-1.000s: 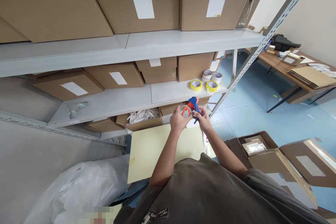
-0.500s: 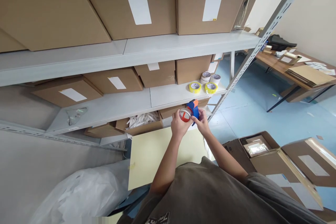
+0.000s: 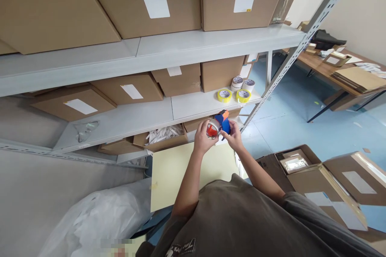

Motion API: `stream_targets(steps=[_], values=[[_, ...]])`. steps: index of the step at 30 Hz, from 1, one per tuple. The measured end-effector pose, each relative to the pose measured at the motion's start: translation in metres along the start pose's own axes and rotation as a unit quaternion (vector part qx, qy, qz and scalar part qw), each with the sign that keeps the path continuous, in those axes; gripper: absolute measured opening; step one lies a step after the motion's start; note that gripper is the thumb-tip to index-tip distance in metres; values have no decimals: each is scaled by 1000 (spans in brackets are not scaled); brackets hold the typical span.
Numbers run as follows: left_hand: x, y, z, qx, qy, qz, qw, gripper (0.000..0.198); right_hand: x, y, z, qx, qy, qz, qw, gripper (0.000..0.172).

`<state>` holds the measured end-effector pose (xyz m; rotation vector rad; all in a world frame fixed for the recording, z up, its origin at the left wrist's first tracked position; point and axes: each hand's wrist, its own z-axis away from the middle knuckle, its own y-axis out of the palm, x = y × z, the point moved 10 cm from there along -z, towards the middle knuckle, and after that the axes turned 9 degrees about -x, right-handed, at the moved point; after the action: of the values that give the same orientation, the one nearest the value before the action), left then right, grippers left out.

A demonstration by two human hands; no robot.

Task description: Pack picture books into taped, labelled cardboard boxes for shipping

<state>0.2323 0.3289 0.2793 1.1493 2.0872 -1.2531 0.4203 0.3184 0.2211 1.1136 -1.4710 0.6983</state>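
Observation:
Both my hands hold a tape dispenser (image 3: 222, 121) with a blue and orange body in front of a grey metal shelf (image 3: 187, 106). My left hand (image 3: 203, 138) is closed around its roll of clear tape (image 3: 212, 127), which sits on a red core. My right hand (image 3: 233, 136) grips the blue handle from the right. The dispenser is held just below the shelf's front edge.
Yellow tape rolls (image 3: 224, 95) and white tape rolls (image 3: 237, 82) lie on the shelf beside brown boxes (image 3: 221, 73). A pale yellow sheet (image 3: 181, 168) lies below my hands. Cardboard boxes (image 3: 331, 180) stand on the blue floor at right. A wooden table (image 3: 334, 70) is farther right.
The dispenser has turned in my hands, so the red core of the roll now faces me. The hands stay at about the same spot.

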Motion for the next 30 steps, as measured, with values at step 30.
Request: stream_targets(steps=[30], values=[[-3, -12, 2, -40, -20, 23, 999, 85, 0, 9, 6, -11, 72, -62, 995, 65]])
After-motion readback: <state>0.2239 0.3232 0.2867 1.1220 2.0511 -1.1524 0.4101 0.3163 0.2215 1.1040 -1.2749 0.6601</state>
